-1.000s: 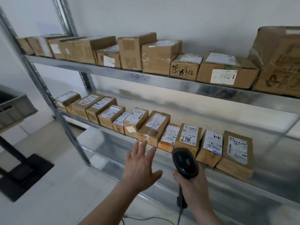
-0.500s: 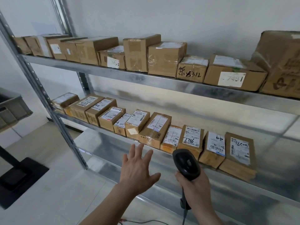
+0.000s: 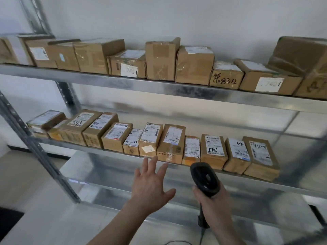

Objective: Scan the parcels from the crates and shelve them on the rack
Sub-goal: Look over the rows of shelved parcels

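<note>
Our left hand (image 3: 150,188) spread, holding nothing | our right hand (image 3: 215,202) gripping barcode scanner (image 3: 205,179) | pale floor (image 3: 35,218) | steel rack (image 3: 177,91), white wall (image 3: 177,16) | middle shelf: about thirteen parcels (image 3: 170,143) | upper: about eleven

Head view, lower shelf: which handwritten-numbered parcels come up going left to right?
Parcel marked 3753 → small parcel marked 3755 → parcel marked 7786 → parcel marked 16200, last in the row.

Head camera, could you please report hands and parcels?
Left hand open, empty. Right hand grips black handheld scanner. Brown cardboard parcels on metal rack. Nothing obstructing.
</note>
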Demonstrator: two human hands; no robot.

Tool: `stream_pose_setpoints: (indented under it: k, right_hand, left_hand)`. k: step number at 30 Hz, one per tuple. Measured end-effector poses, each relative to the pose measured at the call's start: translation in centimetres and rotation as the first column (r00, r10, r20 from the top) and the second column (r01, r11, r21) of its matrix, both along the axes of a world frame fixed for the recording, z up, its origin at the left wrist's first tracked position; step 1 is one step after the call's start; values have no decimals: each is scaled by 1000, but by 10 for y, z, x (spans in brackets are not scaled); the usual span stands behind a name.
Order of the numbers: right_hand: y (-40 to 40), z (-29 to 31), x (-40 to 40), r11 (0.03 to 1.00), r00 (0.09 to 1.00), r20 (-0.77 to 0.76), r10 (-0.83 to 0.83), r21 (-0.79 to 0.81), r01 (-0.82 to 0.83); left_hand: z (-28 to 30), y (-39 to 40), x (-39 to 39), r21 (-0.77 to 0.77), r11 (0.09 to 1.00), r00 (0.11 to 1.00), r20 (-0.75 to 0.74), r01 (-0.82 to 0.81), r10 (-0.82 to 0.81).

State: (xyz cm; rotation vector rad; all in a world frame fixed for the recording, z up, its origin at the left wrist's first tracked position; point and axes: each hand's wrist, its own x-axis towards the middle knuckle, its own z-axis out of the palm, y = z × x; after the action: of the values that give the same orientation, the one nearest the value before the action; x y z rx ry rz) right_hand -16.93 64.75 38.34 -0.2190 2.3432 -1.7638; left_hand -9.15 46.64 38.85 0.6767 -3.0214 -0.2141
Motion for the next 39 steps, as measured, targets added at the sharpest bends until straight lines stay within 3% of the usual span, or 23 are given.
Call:
stream_pose_setpoints:
  k: [14, 26, 39]
  right_hand:
    - [-39, -22, 46, 981, 981, 16, -194, 26, 194]
    - [-38, -31, 37, 985, 990, 23, -140, 108, 137]
    - [-7, -32, 1, 996, 995, 82, -54, 71, 49]
  left_hand:
    - [-14, -43, 21, 16, 990, 990, -4, 142, -142]
    - [-17, -42, 19, 32, 994, 994, 37, 103, -104]
    - [-25, -1, -15, 38, 999, 994, 106, 21, -24]
